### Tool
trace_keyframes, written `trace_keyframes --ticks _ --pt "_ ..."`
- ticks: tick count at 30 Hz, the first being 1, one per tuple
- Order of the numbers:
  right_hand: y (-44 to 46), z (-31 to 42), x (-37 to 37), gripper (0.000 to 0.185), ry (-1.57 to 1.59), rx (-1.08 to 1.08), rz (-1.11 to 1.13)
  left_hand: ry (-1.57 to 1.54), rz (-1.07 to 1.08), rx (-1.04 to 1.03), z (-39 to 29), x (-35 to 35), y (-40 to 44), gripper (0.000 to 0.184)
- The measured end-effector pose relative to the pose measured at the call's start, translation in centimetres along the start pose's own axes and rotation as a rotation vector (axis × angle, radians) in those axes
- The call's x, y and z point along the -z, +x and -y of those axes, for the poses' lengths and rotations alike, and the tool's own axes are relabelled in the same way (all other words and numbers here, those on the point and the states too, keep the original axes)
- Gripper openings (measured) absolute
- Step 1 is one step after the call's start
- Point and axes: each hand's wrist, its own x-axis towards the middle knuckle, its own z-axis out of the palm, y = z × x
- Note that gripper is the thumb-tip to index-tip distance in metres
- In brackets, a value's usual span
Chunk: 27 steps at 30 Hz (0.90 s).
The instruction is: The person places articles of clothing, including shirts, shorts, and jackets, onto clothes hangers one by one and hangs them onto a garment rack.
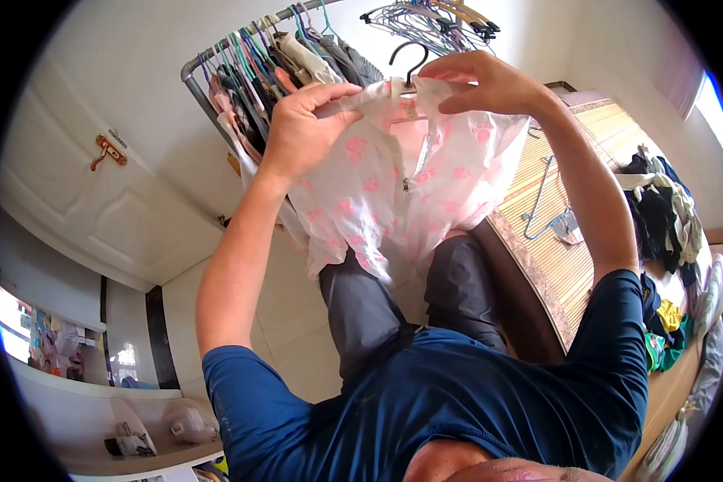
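A thin, see-through white zip jacket [353,201] with pink prints hangs in front of me, above my knees. It is on a hanger [410,60] whose dark hook sticks up at the collar; the hanger's body is mostly covered by the fabric. Thumb and fingers of my left hand [305,120] pinch the jacket at its left shoulder near the collar. On the other side, my right hand [490,84] grips the cloth beside the collar, fingers bent over the top. The jacket's front zip [410,181] is partly open, and its lower edge drapes loosely.
A clothes rail [189,68] with several hung garments stands ahead to the left. Spare hangers [434,24] bunch at the top. To the right, a mat-covered bed [574,149] bears a blue hanger [542,189] and piled clothes [663,209]. A white door [72,161] is at left.
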Motion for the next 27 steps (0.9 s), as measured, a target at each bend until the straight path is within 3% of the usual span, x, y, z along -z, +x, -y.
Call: trace_keyframes --ticks 6,8,11,14,18,20,23,27 --pt "-1.5 -2.0 2.2 0.058 -0.188 0.004 -0.187 0.013 -0.041 -0.01 0.1 2.1 1.8 0.029" --pt "-2.2 -1.0 2.9 0.054 -0.203 0.024 -0.225 -0.069 -0.022 -0.011 -0.2 2.5 2.9 0.029" --pt "-2.7 0.3 4.3 0.035 -0.255 -0.108 -0.282 -0.04 -0.034 -0.054 -0.9 2.4 3.9 0.028" --pt "-3.0 0.5 5.0 0.031 -0.24 -0.131 -0.34 0.012 -0.035 -0.069 -0.9 2.2 4.9 0.031" --pt "-4.2 -0.6 5.8 0.031 -0.275 -0.151 -0.367 0.204 -0.114 -0.156 -0.5 1.4 5.0 0.042" --pt "-4.8 -0.9 6.5 0.032 -0.271 -0.198 -0.361 0.418 -0.2 -0.302 -0.5 1.2 4.9 0.052" --pt "-5.7 0.1 7.5 0.034 -0.204 -0.249 -0.369 0.47 -0.328 -0.442 -0.3 0.9 4.5 0.057" --pt "-6.5 -0.6 9.1 0.04 -0.157 -0.283 -0.423 0.497 -0.338 -0.356 1.4 0.2 2.7 0.058"
